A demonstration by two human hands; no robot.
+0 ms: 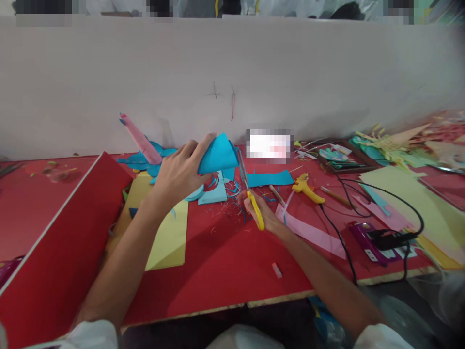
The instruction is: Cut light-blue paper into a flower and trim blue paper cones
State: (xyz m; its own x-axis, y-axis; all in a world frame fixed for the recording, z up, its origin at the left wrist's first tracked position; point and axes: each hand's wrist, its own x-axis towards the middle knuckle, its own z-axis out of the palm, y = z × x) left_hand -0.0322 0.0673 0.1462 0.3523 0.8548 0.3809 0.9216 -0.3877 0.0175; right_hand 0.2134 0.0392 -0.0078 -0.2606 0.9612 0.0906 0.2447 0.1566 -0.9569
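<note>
My left hand (185, 167) grips a folded piece of bright blue paper (220, 156) between thumb and fingers, held above the table. My right hand (259, 208) is closed round the yellow handles of a pair of scissors (255, 209). The metal blades point up and away, at the right edge of the blue paper; whether they are cutting into it I cannot tell. Below lie light blue paper pieces (213, 195) and thin blue trimmings. A blue paper strip (271, 179) rests just right of the scissors.
A yellow glue gun (308, 189) with a black cable lies at right, near a pink paper strip (316, 235) and a purple power strip (374, 242). A red divider (69, 242) stands at left beside yellow sheets (169, 242). A white wall (145, 72) rises behind.
</note>
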